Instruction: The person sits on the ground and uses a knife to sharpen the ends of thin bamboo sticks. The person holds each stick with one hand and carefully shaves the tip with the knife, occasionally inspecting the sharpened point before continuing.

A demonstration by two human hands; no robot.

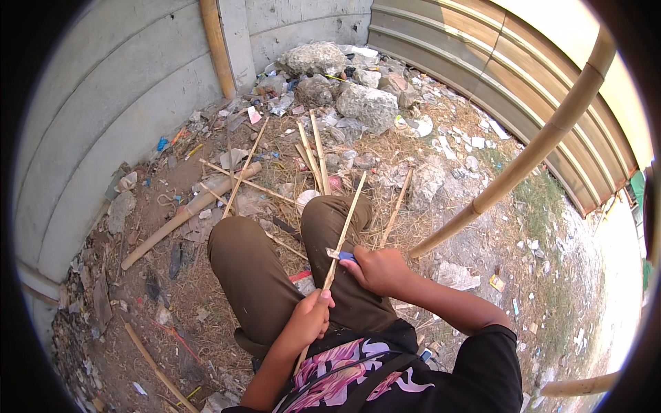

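My left hand (311, 318) is closed round the lower part of a thin bamboo strip (353, 197), which slants up and away over my right thigh. In my right hand (380, 270) is a blue-handled knife (346, 257), gripped with the fingers wrapped round it. Its short blade lies against the strip, a little above my left hand. The strip's near end runs down past my left hand toward my shirt. Both knees are bent in brown trousers (248, 275) beneath the work.
Several bamboo strips (319, 153) lie beyond my knees, beside a thick bamboo piece (186, 215). A long bamboo pole (509, 168) slants across the right. Rocks (367, 108) and litter lie at the back. A concrete wall (124, 89) stands left, a corrugated metal fence (496, 62) back right.
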